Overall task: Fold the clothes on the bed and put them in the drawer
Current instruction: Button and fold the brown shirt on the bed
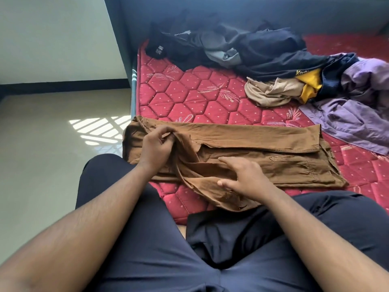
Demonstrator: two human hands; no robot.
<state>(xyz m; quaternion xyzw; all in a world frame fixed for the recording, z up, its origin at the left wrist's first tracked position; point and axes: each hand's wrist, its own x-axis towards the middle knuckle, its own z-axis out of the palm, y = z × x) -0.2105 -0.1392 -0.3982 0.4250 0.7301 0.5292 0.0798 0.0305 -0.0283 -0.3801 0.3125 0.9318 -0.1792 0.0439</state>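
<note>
Folding was underway: brown trousers point(242, 152) lay along the mattress point(185, 91) near edge. Left hand point(155, 146) pinched the waistband w/ curled fingers; right hand point(242, 175) pressed flat, fingers spread. Next prob. needs doubling them lengthwise; the clothes pile point(263, 53) waited at the far side.

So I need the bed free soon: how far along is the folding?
Early. Nothing looks finished, and no drawer is in view. The brown shirt lies part-folded, the left hand pinching it, the right hand pressing it flat. Dark clothes, a beige piece and a purple shirt still lie loose.
</note>
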